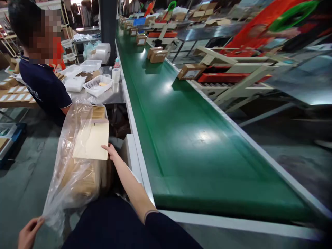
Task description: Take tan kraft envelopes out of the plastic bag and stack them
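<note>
Nearest the camera, the left hand (28, 232) sits at the bottom left corner, fingers pinched together on the lower edge of a clear plastic bag (67, 166). The wrist is bent upward; only the hand and part of the wrist show.

The right hand (112, 151) reaches forward and left from a dark sleeve, forearm bare and nearly straight. Its fingers are closed on the lower right corner of a pale flat card (92, 140), thumb on top, the remaining fingers hidden beneath. The card is held roughly level over the mouth of the bag, above the stacked brown cardboard pieces (83, 180) packed inside it.

The green conveyor belt (186, 138) runs from the lower right away to the upper centre, bordered by pale metal rails. Its near stretch is bare; small brown boxes (191, 71) lie along its far right edge. The bag stands just left of the belt's near rail, in the narrow gap beside a white panel (131, 152).

Further left, a person in a dark shirt (44, 86) stands at a metal surface (109, 97) carrying white trays (98, 85) and a white roll (116, 74). Grey floor lies open left of the bag.
</note>
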Motion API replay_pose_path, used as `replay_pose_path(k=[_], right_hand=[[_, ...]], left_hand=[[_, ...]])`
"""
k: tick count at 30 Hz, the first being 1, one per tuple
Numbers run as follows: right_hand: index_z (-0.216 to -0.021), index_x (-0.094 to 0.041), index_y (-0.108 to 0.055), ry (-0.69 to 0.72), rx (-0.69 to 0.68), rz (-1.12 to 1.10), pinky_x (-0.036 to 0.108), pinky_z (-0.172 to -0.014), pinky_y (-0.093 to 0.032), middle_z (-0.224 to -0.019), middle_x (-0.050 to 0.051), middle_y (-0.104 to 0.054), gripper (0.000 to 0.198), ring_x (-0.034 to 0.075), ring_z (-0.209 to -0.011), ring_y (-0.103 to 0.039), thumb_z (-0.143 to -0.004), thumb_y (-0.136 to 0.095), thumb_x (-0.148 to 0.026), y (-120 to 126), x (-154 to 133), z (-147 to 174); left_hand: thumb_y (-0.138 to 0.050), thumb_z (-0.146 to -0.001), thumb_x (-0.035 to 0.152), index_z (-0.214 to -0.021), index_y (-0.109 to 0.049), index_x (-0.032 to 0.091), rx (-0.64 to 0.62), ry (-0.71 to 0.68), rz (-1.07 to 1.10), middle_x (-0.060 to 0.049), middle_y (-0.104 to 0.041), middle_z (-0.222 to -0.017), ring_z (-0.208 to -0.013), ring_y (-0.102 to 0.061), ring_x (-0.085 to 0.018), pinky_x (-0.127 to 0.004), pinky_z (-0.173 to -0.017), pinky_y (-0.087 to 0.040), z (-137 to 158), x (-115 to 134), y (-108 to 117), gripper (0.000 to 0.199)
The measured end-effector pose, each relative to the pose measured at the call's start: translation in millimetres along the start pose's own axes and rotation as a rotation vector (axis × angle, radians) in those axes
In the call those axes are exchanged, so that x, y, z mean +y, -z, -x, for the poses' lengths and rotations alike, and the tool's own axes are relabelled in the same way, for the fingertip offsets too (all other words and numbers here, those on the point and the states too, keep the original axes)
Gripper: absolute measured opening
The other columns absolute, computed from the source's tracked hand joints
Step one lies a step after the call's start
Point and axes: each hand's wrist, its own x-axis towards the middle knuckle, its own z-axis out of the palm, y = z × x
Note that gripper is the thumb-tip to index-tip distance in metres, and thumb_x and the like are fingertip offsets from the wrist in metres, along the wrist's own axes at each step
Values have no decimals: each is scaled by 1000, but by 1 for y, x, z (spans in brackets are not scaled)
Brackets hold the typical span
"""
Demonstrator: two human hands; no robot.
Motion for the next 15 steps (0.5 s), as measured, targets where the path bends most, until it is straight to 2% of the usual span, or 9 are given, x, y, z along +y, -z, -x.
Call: replay_pose_path(k=[3,5,7,10,13,15], right_hand=[[-113,-14,-69,21,4,-32,39,-93,-66,-105,4,-80,27,18,-91,-77,-89,-81,-8,3,3,3],[-112,-15,-68,57,44,-58,42,-98,-66,-107,5,-81,34,20,-94,-78,-82,-83,-9,27,5,11],[-113,-18,-67,91,104,-84,44,-102,-65,-111,7,-83,43,24,-99,-79,-74,-86,-13,71,8,29],[-113,-22,-67,108,237,-99,48,-107,-65,-118,9,-84,49,30,-109,-80,-68,-86,-24,158,18,76],[-110,-22,-67,68,349,-65,51,-106,-65,-119,14,-84,48,34,-110,-80,-65,-83,-28,239,28,130],[-106,-21,-68,22,378,-21,52,-103,-66,-116,16,-84,45,36,-107,-81,-64,-81,-27,278,35,158]], left_hand=[[-86,-26,97,-73,-86,19,-40,-28,-40,-14,-85,-92,-106,-75,-44,-44,-94,-61,0,10,-1,91],[-85,-25,98,-73,-86,19,-89,-28,-71,-14,-85,-93,-108,-75,-44,-44,-96,-60,-4,16,-2,93],[-85,-24,98,-74,-86,19,-130,-21,-78,-14,-85,-96,-111,-74,-45,-45,-99,-59,-11,18,-4,93],[-84,-23,98,-75,-87,19,-166,-7,-124,-14,-86,-98,-119,-72,-48,-46,-101,-59,-27,19,-8,95],[-86,-26,97,-80,-88,19,-252,-17,-201,-15,-86,-103,-126,-70,-50,-46,-104,-58,-44,24,-10,95],[-88,-28,95,-80,-88,19,-297,-52,-216,-15,-86,-103,-123,-72,-48,-46,-103,-59,-54,29,-11,93]])
